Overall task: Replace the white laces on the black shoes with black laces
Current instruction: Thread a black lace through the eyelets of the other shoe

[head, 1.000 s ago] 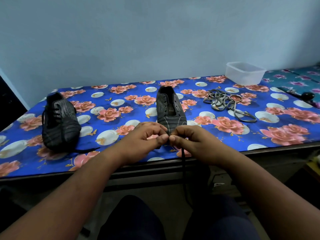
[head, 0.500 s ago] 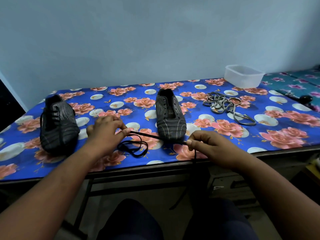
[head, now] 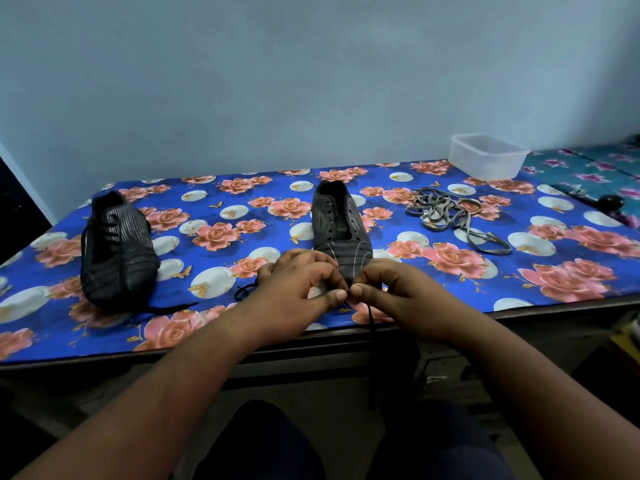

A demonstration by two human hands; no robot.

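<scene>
Left hand (head: 298, 289) and right hand (head: 391, 289), thumbs together, pinch the black lace (head: 372, 323) at the table (head: 519, 306) edge. Directly beyond lies the unlaced shoe (head: 341, 230), toe toward both hands, long axis running away; neither is nearer.

The scene is dimly and evenly lit, with a cool blue cast and only soft shadows under the table edge (head: 519, 315). Wide-angle bending is seen toward 3 and 9 o'clock. Slight softness is noted throughout, strongest at 6 o'clock.
</scene>
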